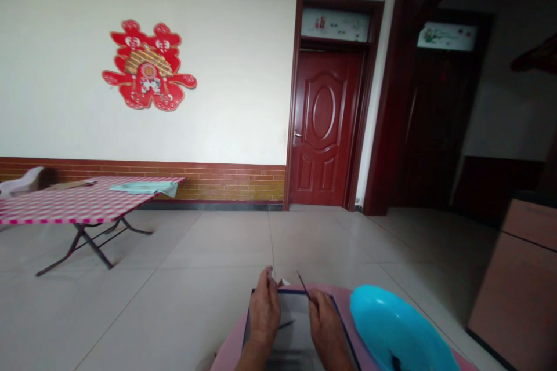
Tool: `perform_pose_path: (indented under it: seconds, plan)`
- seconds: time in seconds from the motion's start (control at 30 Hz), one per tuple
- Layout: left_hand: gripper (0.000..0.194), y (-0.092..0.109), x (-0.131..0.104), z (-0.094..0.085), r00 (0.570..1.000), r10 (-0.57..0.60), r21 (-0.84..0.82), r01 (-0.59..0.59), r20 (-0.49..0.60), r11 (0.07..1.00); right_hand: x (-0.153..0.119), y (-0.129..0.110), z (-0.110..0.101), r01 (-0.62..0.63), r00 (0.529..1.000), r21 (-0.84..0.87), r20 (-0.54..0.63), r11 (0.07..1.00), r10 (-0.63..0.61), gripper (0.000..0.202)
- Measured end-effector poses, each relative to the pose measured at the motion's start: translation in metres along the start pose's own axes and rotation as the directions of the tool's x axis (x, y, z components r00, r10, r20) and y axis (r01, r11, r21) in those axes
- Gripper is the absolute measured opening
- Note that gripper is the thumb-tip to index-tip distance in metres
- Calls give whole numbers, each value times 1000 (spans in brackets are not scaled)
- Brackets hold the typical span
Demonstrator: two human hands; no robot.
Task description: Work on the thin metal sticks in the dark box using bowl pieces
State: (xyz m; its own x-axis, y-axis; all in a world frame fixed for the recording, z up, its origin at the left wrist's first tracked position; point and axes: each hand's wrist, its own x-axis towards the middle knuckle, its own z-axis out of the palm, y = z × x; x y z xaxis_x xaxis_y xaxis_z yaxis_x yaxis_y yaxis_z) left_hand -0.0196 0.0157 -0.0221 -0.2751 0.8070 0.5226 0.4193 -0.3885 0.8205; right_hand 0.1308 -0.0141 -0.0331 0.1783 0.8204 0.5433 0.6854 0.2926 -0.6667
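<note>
My right hand [325,324] grips a thin, dark, stick-like tool [303,283] that points up and to the left; its exact kind is too small to tell. To its left, my left hand [264,310] has its fingers closed together, and what they may hold is hidden. Both hands are above a shallow pale tray [300,291] with a dark blue rim. Inside the tray lies a thin dark piece [286,324], close beside my left hand. A small white and brown scrap [284,282] shows just past the tray's far edge.
The tray rests on a pink round surface [232,343]. On the right stands a bright blue basin [378,307] with a dark item [395,362] in it. Farther off are a checkered folding table [87,203], a pinkish cabinet [517,278] and a red door [324,127].
</note>
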Motion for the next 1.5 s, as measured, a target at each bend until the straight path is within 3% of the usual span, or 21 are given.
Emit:
perform_pose_path:
  seconds: [0.07,0.13,0.27,0.4,0.53,0.6,0.7,0.83,0.93,1.2,1.37,1.5]
  plan:
    - [38,1,-7,3,986,77,-2,-77,150,997,4,-4,-2,-79,993,167,-69,983,92,26]
    - [39,1,-13,7,952,160,-17,-162,261,987,5,-8,-5,-147,983,269,-64,952,170,29]
    - [39,0,-18,13,908,245,-34,-248,341,968,5,-9,-10,-190,973,315,-69,930,222,32]
    - [40,-2,-15,13,920,211,-31,-213,331,977,4,-11,-13,-192,966,368,-91,910,241,45]
    - [38,-8,-13,13,929,198,-19,-203,311,979,3,-16,-15,-272,961,444,83,854,263,42]
    - [37,-10,-13,14,930,207,-12,-213,305,977,3,-17,-14,-257,966,492,100,832,240,46]
    - [34,-11,-13,15,935,219,-6,-226,279,974,3,-17,-10,-184,980,530,31,828,198,61]
    - [32,-9,-13,17,939,248,18,-260,238,966,4,-16,-12,-193,962,470,-81,861,260,49]
    - [31,-11,-13,19,936,271,47,-288,226,956,4,-21,-19,-198,956,453,-106,869,273,51]
    - [29,-20,-15,24,906,340,76,-369,250,926,3,-32,-24,-201,953,415,-127,887,275,50]
    - [28,-23,-15,22,852,454,31,-477,261,878,4,-28,-24,-181,972,426,-58,886,226,52]
    - [27,-14,-13,13,798,516,-26,-535,312,844,5,-22,-25,-207,959,409,-97,889,268,50]
